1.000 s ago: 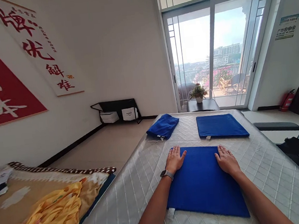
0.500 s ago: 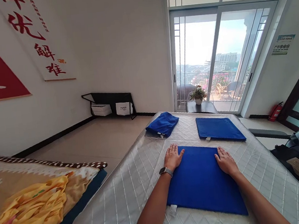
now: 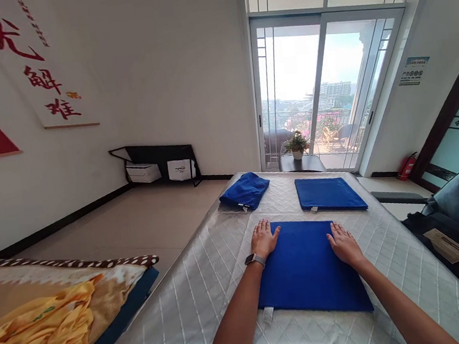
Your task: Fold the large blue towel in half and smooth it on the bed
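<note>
A flat blue square of cloth, perhaps a cushion cover, lies smooth before me with a white label at its near left edge. My left hand rests flat at its far left corner, fingers stretched out, thumb on the cloth. At the far right corner my right hand lies open in the same way, fingers pointing forward. Neither hand grips anything. Beyond them sit a second flat blue cloth on the right and a crumpled blue cloth on the left, each with a small label.
Everything blue lies on a silvery quilted mattress. To the left, a yellow cloth is heaped on a patterned blanket. A potted plant stands past the far end. At right are a dark bag and a fire extinguisher.
My view has shifted slightly, so the room appears moved left. Both hands stay at the far corners of the blue cloth, with little visible motion.
</note>
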### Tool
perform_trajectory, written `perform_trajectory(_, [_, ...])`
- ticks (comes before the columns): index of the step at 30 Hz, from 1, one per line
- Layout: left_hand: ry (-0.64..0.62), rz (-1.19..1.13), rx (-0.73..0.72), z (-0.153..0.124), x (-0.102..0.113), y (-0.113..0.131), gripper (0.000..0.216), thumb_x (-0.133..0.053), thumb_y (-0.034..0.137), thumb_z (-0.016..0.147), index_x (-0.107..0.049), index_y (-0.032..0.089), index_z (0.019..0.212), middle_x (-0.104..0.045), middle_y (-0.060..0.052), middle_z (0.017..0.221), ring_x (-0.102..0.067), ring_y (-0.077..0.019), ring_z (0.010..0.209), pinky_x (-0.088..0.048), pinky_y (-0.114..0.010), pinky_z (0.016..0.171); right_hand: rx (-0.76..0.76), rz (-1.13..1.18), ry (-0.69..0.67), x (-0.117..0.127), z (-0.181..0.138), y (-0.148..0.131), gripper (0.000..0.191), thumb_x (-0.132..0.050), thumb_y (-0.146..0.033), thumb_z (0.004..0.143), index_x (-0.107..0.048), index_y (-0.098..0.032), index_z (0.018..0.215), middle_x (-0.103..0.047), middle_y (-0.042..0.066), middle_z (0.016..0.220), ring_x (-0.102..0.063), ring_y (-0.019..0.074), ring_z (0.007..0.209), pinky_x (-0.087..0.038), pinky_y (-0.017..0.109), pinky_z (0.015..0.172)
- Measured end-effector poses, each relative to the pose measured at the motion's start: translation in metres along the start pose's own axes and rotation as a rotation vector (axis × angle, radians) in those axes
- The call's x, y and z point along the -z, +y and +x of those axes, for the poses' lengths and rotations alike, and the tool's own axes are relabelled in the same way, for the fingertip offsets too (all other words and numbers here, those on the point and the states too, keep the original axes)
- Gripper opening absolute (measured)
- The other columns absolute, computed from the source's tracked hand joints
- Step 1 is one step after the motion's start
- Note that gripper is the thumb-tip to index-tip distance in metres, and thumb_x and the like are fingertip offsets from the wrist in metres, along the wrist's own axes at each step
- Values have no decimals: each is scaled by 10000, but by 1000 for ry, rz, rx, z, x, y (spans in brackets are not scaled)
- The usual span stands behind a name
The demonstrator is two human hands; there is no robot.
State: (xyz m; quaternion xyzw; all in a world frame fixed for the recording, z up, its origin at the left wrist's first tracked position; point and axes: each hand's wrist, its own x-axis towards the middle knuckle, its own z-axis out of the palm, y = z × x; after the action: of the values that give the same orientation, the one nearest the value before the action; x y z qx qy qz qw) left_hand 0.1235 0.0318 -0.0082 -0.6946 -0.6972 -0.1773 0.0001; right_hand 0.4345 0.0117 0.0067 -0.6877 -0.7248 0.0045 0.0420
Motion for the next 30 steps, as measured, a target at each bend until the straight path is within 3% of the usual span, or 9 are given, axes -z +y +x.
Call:
perform_trajectory(7, [10, 54, -14, -1, -3, 1, 738, -167, 594, 996, -382, 104, 1504, -385, -147, 1560, -279, -280, 1472, -212, -450, 1194, -6, 80, -31, -10, -21, -2, 716, -180, -512, 998, -160, -91, 1577, -151, 92, 1642, -111, 210, 1512, -79, 411, 1218])
perform_trajectory(13, [120, 120, -13, -5, 13, 14, 629, -232, 457, 1013, -422, 72, 1474, -417, -153, 1541, -293, -278, 1467, -201, -447, 1207, -6, 108, -36, -9, -21, -2, 715, -174, -508, 1001, -157, -83, 1576, -143, 97, 1643, -104, 213, 1513, -58, 406, 1220])
perform_trajectory(15, [102, 96, -96, -13, 19, 32, 587, -242, 422, 1016, -475, 87, 1438, -448, -145, 1522, -328, -267, 1452, -221, -435, 1205, -9, 127, -37, -9, -20, -2, 718, -176, -510, 1000, -159, -81, 1575, -144, 104, 1643, -100, 215, 1513, -56, 410, 1220])
perform_trajectory(18, [-5, -2, -292, -33, 18, 78, 560, -242, 431, 1029, -514, 125, 1411, -497, -119, 1490, -397, -222, 1416, -295, -373, 1180, -12, 148, -28, -11, -19, -2, 717, -189, -503, 998, -166, -75, 1573, -153, 118, 1639, -96, 223, 1513, -56, 422, 1220])
perform_trajectory(23, [-81, -76, -605, -59, -7, 165, 641, -189, 530, 1034, -367, 144, 1513, -380, -106, 1570, -282, -217, 1474, -260, -391, 1204, 33, 98, -24, -12, -24, 2, 648, -239, -357, 990, -195, -65, 1567, -142, 123, 1640, -94, 229, 1513, -79, 417, 1220])
perform_trajectory(26, [-123, -85, -598, -53, -21, 192, 676, -108, 531, 1033, -320, 129, 1534, -353, -128, 1579, -257, -236, 1483, -246, -436, 1206, 64, 48, -19, -13, -27, 5, 639, -279, -226, 947, -213, -84, 1566, -124, 108, 1643, -88, 231, 1513, -86, 419, 1219])
perform_trajectory(30, [-156, -72, -469, -38, -28, 185, 726, -47, 547, 1023, -332, 109, 1527, -371, -149, 1566, -277, -249, 1475, -239, -467, 1205, 44, 66, 6, -15, -25, 4, 630, -251, -254, 964, -208, -66, 1563, -168, 118, 1633, -113, 230, 1511, -104, 433, 1216])
